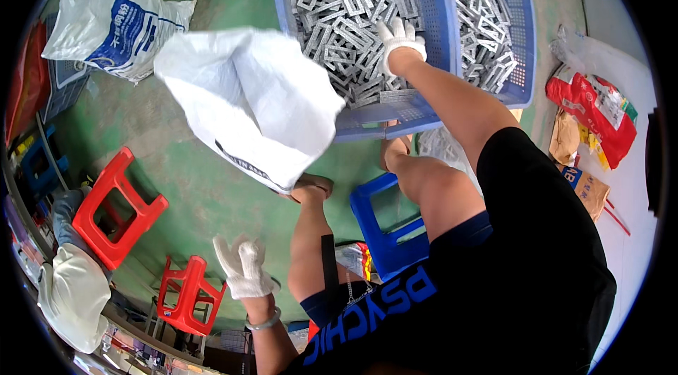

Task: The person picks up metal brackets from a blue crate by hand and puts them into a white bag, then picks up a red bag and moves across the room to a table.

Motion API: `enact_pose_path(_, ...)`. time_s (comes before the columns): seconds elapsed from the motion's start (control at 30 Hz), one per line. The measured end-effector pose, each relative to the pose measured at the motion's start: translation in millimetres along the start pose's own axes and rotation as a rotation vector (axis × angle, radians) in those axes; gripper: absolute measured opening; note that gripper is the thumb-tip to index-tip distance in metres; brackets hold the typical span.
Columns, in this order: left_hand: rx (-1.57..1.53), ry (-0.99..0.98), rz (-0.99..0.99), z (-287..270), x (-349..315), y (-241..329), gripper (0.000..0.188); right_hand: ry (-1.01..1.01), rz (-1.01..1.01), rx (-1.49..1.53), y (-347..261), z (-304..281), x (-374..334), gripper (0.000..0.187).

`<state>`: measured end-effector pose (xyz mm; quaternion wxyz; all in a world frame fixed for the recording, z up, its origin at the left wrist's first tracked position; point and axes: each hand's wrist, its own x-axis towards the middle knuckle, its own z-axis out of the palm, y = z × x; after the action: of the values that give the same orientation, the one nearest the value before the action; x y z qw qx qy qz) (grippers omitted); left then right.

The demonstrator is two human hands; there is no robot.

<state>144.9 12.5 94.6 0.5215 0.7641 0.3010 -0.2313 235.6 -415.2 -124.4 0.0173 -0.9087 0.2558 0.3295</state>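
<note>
My right hand (402,44), in a white knit glove, reaches into a blue plastic basket (436,18) and rests on a heap of grey metal rectangular frames (346,36). Its fingers are spread, with no frame visibly gripped. Low on the left, away from the basket, is my left hand (244,267), also gloved in white. Some of its fingers stretch out apart, others bend, and nothing shows in it. A large white woven sack (254,99) with a wide mouth stands against the basket's near left corner, hiding part of it.
A second blue basket (519,29) of similar frames adjoins on the right. Red stools (120,209) stand at left, a blue stool (367,216) by my legs. A stuffed white sack (120,25) lies far left, red packaging (597,110) at right. A person (74,290) is at lower left.
</note>
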Motion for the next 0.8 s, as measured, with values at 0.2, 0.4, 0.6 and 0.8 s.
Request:
enact_pose_path(0.2, 0.391, 0.053, 0.649, 69.1, 46.0, 17.0, 0.097, -0.015, -0.076, -0.088, -29.8, 3.2, 27.5, 0.094)
enact_pose_path(0.4, 0.91, 0.221, 1.278, 165.0, 160.3, 117.5, 0.114, 0.036, -0.063, -0.111, -30.6, 23.4, 41.7, 0.096)
enact_pose_path(0.6, 1.156, 0.279, 0.494, 173.6, 229.4, 122.3, 0.084, 0.087, -0.225, -0.144, -18.0, 27.6, 52.9, 0.082)
enact_pose_path(0.8, 0.707, 0.111, 0.842, 115.2, 209.0, 55.9, 0.025, 0.093, -0.302, -0.205, -6.8, 43.6, 72.9, 0.062)
